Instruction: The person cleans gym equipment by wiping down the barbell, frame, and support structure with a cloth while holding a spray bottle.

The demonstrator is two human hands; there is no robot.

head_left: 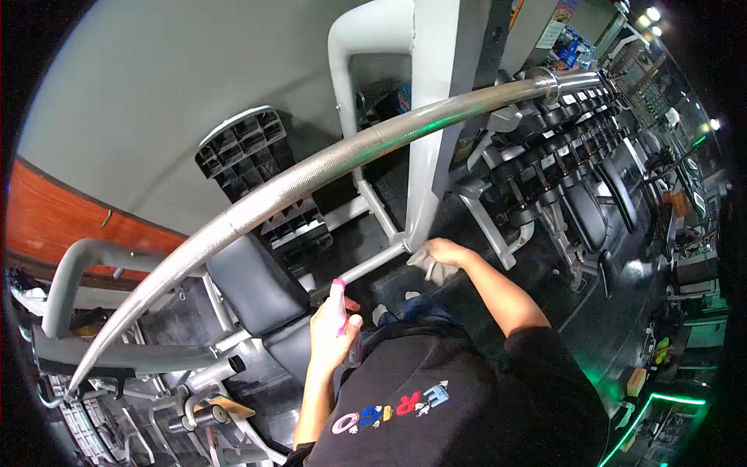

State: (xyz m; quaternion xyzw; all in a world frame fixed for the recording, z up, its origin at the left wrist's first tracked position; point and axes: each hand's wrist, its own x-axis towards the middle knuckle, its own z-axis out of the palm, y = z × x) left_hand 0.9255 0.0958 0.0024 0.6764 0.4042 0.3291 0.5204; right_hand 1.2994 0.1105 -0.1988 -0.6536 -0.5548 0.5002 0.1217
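Observation:
A spray bottle (340, 307) with a pink and white top is in my left hand (331, 335), whose fingers wrap round its neck; its clear body shows below, beside my black shirt. My right hand (447, 252) grips a light grey cloth (434, 267), which hangs down near the foot of the grey machine frame (424, 187). A long metal barbell (303, 177) crosses the view in front of me, above both hands; neither hand touches it.
A black padded seat (257, 284) stands at left of my left hand. Behind the bar are black plastic steps (249, 144). A dumbbell rack (545, 148) stands at upper right, with benches (583, 214) before it. More gym machines (202, 412) fill the lower left.

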